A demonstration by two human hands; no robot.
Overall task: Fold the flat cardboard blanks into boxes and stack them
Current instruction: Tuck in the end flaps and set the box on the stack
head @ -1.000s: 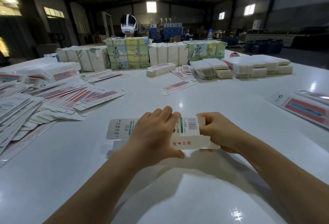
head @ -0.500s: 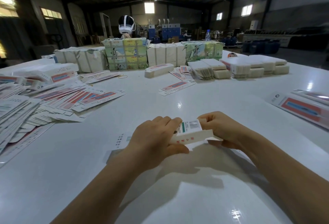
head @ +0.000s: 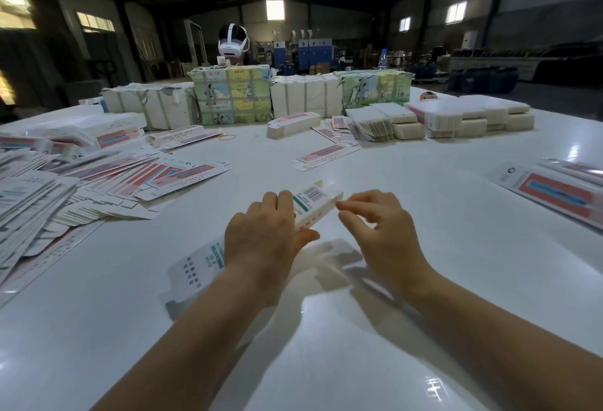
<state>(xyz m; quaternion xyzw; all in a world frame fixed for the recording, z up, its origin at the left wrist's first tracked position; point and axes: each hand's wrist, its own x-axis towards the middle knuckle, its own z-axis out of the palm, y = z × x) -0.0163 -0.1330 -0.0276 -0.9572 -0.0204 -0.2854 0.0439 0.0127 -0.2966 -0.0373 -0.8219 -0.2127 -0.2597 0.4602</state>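
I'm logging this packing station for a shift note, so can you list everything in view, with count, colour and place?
Box being folded: one, white with barcode, centre, gripped.
Flat blanks pile: many, white and red, left.
Single blank: one, white and red, mid table.
Blanks at right edge: a few, white and red.
Wrapped bundles: several, white or green-yellow, far side.
Low white stacks: several, far right.
Table: one, glossy white.
Person with headset: one, behind the bundles.
Left hand: grips the box.
Right hand: fingers curled at the box's end flap, contact unclear.
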